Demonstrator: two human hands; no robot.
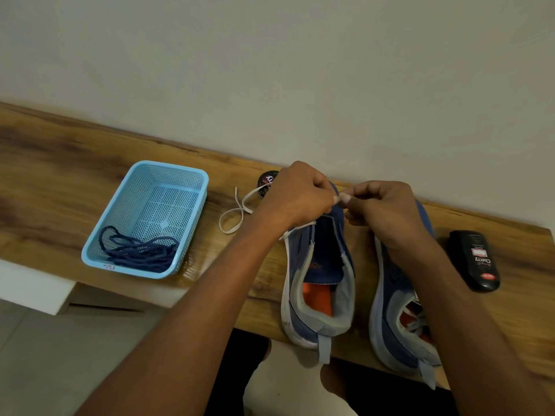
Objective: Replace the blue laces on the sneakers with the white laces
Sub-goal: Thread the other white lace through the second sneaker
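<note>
Nearest, under the right forearm: second blue mesh sneaker (390,310), white lacing already visible over its orange insole, so apparently finished. Just left of it, below both hands: first blue mesh sneaker (318,283), tongue pulled open, eyelets mostly bare, only one white strand across near the toe. Lacing here judged barely begun; most of the threading and the tying left. Above the toe: left hand (297,193) and right hand (387,211), fingers curled, tips nearly touching, pinching what looks like the flat white lace (237,211); exact grip too small to tell. Loose lace end looped on the wooden worktop (75,163), left of the left hand. Further left: light blue plastic basket (186,172) holding the removed dark blue laces (138,250).
</note>
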